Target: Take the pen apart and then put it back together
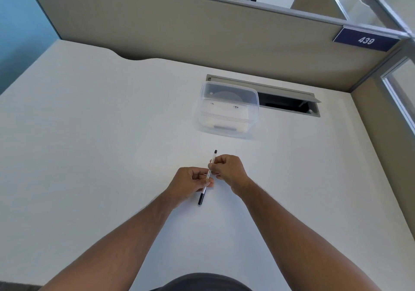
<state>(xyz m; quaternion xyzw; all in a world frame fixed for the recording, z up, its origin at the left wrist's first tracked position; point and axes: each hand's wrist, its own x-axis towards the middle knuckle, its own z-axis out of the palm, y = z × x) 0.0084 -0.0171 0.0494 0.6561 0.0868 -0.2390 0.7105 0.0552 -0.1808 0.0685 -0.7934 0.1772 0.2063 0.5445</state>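
1. Head view: the slim white-barrelled pen with black ends [208, 176] hangs above the white worktop [89, 133], nearer than the clear plastic box [226, 111].
2. Left hand [190, 181] and right hand [226, 167] both pinch its barrel, fingers pressed together.
3. Likely starting disassembly; next, pull or twist the parts apart.

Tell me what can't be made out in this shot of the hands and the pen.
- Middle of the pen, head view: covered by the fingers of the left hand and right hand, so any joint there is hidden.
- Print on the pen barrel: too small to read.
- Contents of the clear plastic container: blurred by its walls.
- Inside of the desk's cable slot: in shadow.
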